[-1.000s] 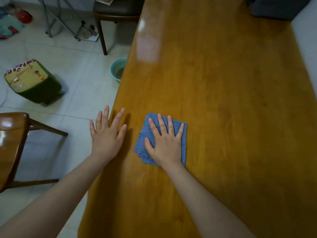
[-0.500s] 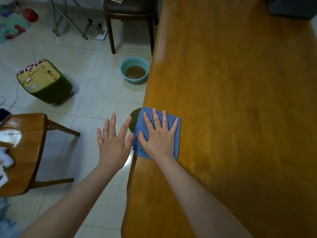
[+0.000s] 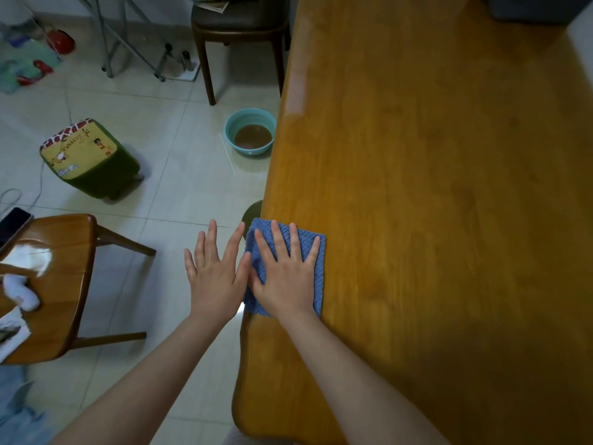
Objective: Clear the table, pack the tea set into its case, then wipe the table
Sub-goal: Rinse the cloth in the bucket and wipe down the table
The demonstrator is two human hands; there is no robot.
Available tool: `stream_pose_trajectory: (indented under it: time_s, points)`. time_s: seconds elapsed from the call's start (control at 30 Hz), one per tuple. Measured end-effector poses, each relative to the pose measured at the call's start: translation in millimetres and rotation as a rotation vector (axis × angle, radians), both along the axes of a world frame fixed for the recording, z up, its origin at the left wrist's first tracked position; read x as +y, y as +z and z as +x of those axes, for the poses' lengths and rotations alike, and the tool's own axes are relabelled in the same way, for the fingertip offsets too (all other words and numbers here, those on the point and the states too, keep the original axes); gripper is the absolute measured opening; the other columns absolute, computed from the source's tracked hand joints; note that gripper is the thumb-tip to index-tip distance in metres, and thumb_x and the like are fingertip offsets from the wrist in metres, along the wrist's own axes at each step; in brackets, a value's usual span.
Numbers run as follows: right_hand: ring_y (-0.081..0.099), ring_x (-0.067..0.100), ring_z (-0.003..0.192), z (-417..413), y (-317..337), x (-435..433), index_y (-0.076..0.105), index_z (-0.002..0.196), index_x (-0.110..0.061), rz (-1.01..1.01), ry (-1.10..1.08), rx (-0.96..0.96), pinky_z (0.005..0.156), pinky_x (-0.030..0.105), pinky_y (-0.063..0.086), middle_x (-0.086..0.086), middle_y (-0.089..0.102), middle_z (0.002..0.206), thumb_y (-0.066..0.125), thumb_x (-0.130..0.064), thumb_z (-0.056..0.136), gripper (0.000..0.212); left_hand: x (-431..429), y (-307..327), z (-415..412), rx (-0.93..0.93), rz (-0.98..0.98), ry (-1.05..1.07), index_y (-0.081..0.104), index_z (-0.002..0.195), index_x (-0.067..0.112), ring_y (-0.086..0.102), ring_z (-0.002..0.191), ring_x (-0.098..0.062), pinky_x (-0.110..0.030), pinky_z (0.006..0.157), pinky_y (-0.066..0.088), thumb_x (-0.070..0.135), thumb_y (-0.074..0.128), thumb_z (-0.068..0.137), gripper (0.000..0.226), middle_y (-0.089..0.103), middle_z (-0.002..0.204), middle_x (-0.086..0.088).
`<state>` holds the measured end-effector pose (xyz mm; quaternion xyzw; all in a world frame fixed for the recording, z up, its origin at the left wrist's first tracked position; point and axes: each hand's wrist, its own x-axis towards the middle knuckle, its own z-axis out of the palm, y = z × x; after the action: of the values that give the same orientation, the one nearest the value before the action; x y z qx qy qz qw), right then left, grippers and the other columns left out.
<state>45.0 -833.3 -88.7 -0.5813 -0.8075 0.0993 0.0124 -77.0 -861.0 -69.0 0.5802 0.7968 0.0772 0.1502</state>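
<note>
**Right hand flat on the cloth at the table edge**

The fingers (image 3: 277, 239) of the right hand (image 3: 287, 277) are straight and spread, and they press flat on the blue cloth (image 3: 317, 277). They grasp nothing; the palm lies on the cloth too. The cloth is folded and lies at the left edge of the table (image 3: 417, 220), near the person. Its far left corner goes a little over that edge.

The fingers (image 3: 211, 239) of the left hand (image 3: 213, 277) are also straight and spread, and the hand holds nothing. This hand is palm down, beside the table edge and above the floor. Its thumb is just beside the left edge of the cloth; I cannot tell if it touches.

On the floor, partly under the table edge, there is a teal basin (image 3: 228, 130) with brown water. A dark round thing (image 3: 252, 213) shows just behind the cloth corner, lower than the table. Further left stands a green stool (image 3: 90, 155) with a yellow top. A dark chair (image 3: 239, 17) stands at the far end. At the left is a wooden chair (image 3: 57, 284) with a phone (image 3: 12, 224) on it.
</note>
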Motion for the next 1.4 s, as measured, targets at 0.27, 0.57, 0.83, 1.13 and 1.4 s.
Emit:
stream_pose_trajectory:
  time_s: [0.27,0.57,0.83,1.13,1.4]
  points:
    - [-0.001,0.029,0.151,13.6,0.9,-27.7,0.012,0.154,-0.034,-0.021,0.034,0.009,0.114,0.065,-0.005,-0.001,0.004,0.164,0.02,-0.067,0.093,0.07,-5.0,4.2,13.2,0.014,-0.004,-0.006,0.004,0.15,0.048,-0.006,0.149,-0.025,-0.05,0.116,-0.007,0.062,0.0,0.09,0.062,-0.005,0.162,-0.003]
    - [0.003,0.027,0.151,44.1,-2.4,-28.3,0.017,0.154,-0.036,-0.003,0.042,0.042,0.114,0.066,-0.005,-0.003,0.01,0.163,0.026,-0.068,0.093,0.069,-5.1,7.2,35.4,0.016,0.009,-0.053,0.009,0.151,0.045,-0.006,0.149,-0.026,-0.051,0.117,-0.005,0.061,0.003,0.091,0.063,-0.004,0.163,-0.004]
    - [0.009,0.027,0.15,106.8,-2.4,-23.8,0.024,0.153,-0.035,0.02,-0.008,0.057,0.114,0.067,0.002,-0.003,0.016,0.162,0.03,-0.06,0.094,0.064,-4.6,6.0,72.6,0.034,0.016,-0.063,0.01,0.151,0.045,-0.003,0.149,-0.027,-0.052,0.117,-0.003,0.06,0.006,0.092,0.061,-0.001,0.163,-0.004]
    - [0.01,0.026,0.15,213.4,-5.4,-13.6,0.023,0.153,-0.036,0.024,-0.04,0.035,0.114,0.066,0.005,-0.004,0.016,0.162,0.028,-0.06,0.094,0.064,-11.1,1.2,166.3,0.039,0.018,-0.07,0.017,0.151,0.043,-0.003,0.149,-0.028,-0.047,0.116,-0.008,0.059,0.011,0.092,0.062,0.005,0.162,-0.006]
    - [0.01,0.025,0.15,315.2,-6.8,-5.0,0.024,0.153,-0.036,0.03,-0.031,0.016,0.114,0.066,0.004,-0.005,0.017,0.162,0.027,-0.061,0.094,0.063,-21.9,-6.3,253.9,0.001,0.006,-0.059,0.016,0.151,0.045,-0.005,0.149,-0.028,-0.05,0.118,-0.004,0.06,0.012,0.092,0.06,0.003,0.162,-0.005]
